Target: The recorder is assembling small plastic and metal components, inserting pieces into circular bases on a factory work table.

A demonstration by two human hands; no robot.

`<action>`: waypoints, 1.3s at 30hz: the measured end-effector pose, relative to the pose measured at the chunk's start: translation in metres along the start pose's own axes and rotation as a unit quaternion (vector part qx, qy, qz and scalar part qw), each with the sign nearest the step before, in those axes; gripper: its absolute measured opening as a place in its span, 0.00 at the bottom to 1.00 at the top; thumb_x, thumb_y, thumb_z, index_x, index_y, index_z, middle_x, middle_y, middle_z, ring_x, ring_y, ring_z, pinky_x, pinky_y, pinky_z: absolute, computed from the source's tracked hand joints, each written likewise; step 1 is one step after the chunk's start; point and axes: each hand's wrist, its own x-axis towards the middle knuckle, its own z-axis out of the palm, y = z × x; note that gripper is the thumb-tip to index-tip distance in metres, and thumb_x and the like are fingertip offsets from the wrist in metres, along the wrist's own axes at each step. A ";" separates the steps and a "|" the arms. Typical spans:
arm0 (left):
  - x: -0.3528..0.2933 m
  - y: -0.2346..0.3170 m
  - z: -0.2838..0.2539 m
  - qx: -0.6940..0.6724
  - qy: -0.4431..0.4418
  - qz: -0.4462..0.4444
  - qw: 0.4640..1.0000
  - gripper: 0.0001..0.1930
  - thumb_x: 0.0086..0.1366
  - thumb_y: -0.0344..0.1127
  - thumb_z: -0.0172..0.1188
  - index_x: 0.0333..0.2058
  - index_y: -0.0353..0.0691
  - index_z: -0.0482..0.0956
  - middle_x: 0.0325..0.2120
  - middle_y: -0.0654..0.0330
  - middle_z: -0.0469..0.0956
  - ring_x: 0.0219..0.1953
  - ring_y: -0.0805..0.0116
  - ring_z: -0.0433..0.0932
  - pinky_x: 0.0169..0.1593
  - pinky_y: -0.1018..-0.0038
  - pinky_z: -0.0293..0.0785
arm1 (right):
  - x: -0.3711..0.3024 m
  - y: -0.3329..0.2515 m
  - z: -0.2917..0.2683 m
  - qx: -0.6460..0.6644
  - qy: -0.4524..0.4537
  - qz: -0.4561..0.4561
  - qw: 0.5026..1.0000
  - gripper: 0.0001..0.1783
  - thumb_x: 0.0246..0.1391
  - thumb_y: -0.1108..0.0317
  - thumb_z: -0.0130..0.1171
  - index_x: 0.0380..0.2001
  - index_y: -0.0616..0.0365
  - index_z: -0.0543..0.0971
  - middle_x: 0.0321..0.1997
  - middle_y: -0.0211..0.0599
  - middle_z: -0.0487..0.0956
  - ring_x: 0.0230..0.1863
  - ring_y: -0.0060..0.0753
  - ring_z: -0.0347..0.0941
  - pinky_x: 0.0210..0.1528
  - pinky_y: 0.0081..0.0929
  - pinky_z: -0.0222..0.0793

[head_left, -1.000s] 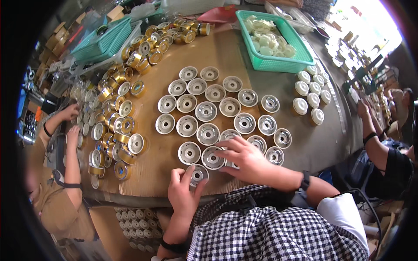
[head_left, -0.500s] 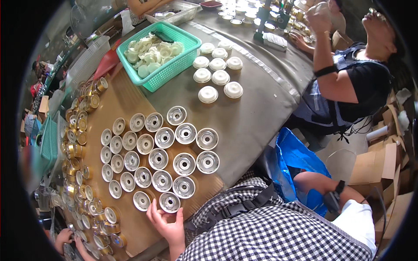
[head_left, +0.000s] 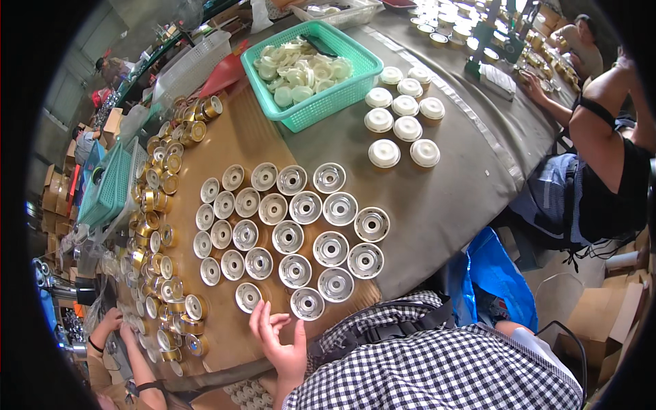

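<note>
My left hand [head_left: 280, 339] is at the near edge of a group of round, white-rimmed metal cups, each with a centre hole. Its fingers are apart and hold nothing. The fingertips lie close beside one cup [head_left: 248, 298]; the thumb points toward another cup [head_left: 307, 303]. Whether they touch is hard to tell. The cups stand face up in loose rows on brown cardboard [head_left: 273, 143]. My right hand does not show; only a bit of bare skin and white cloth [head_left: 536, 345] appears beside the blue bag [head_left: 495, 273].
A green basket [head_left: 301, 121] of pale plastic discs stands beyond the cups. Several white-capped cups [head_left: 408, 128] are right of it. Gold cups [head_left: 164, 205] crowd the left edge. A co-worker's arms [head_left: 133, 355] are at lower left; another person [head_left: 601, 171] sits at right.
The whole view has shifted, so the table sits farther right in it. My left hand has drawn back slightly from the cups, its fingers a little more spread. The co-worker's arms at lower left show more.
</note>
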 end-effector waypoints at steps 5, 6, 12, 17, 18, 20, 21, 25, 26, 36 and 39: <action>0.024 0.015 -0.004 0.006 -0.021 0.063 0.998 0.31 0.64 0.21 0.60 0.65 0.33 0.64 0.66 0.49 0.60 0.45 0.66 0.77 0.51 0.69 0.77 | -0.008 0.046 0.028 0.055 0.002 0.037 0.998 0.19 0.50 0.63 0.68 0.45 0.56 0.84 0.34 0.42 0.83 0.38 0.43 0.81 0.43 0.39 0.75; 0.028 0.016 -0.002 0.003 -0.035 0.086 0.996 0.30 0.64 0.22 0.60 0.65 0.33 0.64 0.65 0.49 0.60 0.45 0.66 0.77 0.52 0.69 0.78 | -0.012 0.061 0.034 0.068 0.006 0.048 0.997 0.19 0.50 0.63 0.68 0.46 0.56 0.84 0.34 0.42 0.83 0.38 0.42 0.81 0.43 0.38 0.75; 0.030 0.014 0.008 -0.028 -0.038 0.094 0.994 0.27 0.62 0.23 0.63 0.60 0.33 0.70 0.60 0.48 0.66 0.43 0.66 0.78 0.47 0.70 0.79 | -0.017 0.092 0.044 0.128 0.024 0.104 0.986 0.20 0.50 0.62 0.68 0.47 0.56 0.84 0.35 0.41 0.84 0.39 0.40 0.82 0.43 0.38 0.76; 0.039 0.016 0.005 -0.067 -0.079 0.113 0.988 0.24 0.64 0.23 0.61 0.59 0.32 0.71 0.58 0.49 0.68 0.44 0.66 0.78 0.49 0.70 0.79 | -0.058 0.095 -0.012 0.073 -0.151 0.075 0.983 0.27 0.47 0.66 0.71 0.53 0.56 0.81 0.47 0.37 0.84 0.40 0.35 0.81 0.46 0.33 0.75; 0.036 0.019 0.000 -0.049 -0.099 0.123 0.986 0.25 0.65 0.21 0.59 0.61 0.32 0.69 0.58 0.49 0.68 0.47 0.66 0.77 0.52 0.69 0.78 | -0.058 0.093 -0.031 0.069 -0.153 0.064 0.984 0.27 0.47 0.66 0.71 0.53 0.56 0.81 0.47 0.37 0.84 0.40 0.35 0.81 0.46 0.33 0.75; 0.044 0.020 0.000 -0.083 -0.122 0.126 0.981 0.26 0.66 0.24 0.60 0.62 0.33 0.68 0.58 0.49 0.69 0.48 0.66 0.77 0.52 0.68 0.78 | -0.080 0.077 -0.072 0.041 -0.018 -0.088 0.995 0.27 0.45 0.72 0.71 0.53 0.56 0.81 0.47 0.35 0.83 0.39 0.32 0.80 0.44 0.28 0.75; 0.044 0.024 0.000 -0.099 -0.139 0.124 0.977 0.27 0.67 0.27 0.61 0.63 0.33 0.67 0.58 0.49 0.69 0.49 0.65 0.77 0.53 0.67 0.78 | -0.084 0.055 -0.095 0.075 0.033 -0.109 0.991 0.26 0.46 0.73 0.70 0.52 0.56 0.81 0.46 0.35 0.83 0.39 0.31 0.80 0.43 0.27 0.75; 0.049 0.044 0.001 -0.453 -0.235 -0.071 0.857 0.43 0.66 0.38 0.67 0.72 0.36 0.51 0.67 0.48 0.60 0.59 0.59 0.73 0.58 0.61 0.77 | -0.055 -0.094 -0.136 0.165 0.128 -0.305 0.929 0.24 0.48 0.76 0.69 0.52 0.61 0.79 0.44 0.34 0.82 0.42 0.23 0.78 0.45 0.23 0.75; 0.054 0.049 0.002 -0.508 -0.257 -0.087 0.817 0.48 0.66 0.47 0.67 0.74 0.39 0.47 0.69 0.48 0.57 0.63 0.56 0.69 0.61 0.57 0.75 | -0.039 -0.129 -0.135 0.178 0.118 -0.379 0.900 0.24 0.49 0.76 0.68 0.52 0.62 0.79 0.45 0.33 0.82 0.45 0.22 0.78 0.46 0.23 0.75; 0.050 0.016 -0.039 -0.578 -0.070 -0.270 0.767 0.29 0.75 0.52 0.52 0.67 0.45 0.60 0.52 0.57 0.74 0.42 0.69 0.79 0.33 0.77 0.79 | 0.053 -0.274 -0.071 0.177 0.141 -0.503 0.834 0.28 0.51 0.69 0.73 0.55 0.64 0.76 0.53 0.45 0.75 0.49 0.43 0.78 0.55 0.32 0.76; 0.047 0.005 -0.046 -0.614 -0.039 -0.255 0.746 0.27 0.76 0.43 0.52 0.68 0.42 0.60 0.50 0.57 0.78 0.39 0.71 0.80 0.35 0.75 0.79 | 0.064 -0.285 -0.063 0.211 0.171 -0.516 0.813 0.28 0.52 0.66 0.74 0.55 0.63 0.76 0.53 0.40 0.77 0.51 0.35 0.78 0.54 0.31 0.76</action>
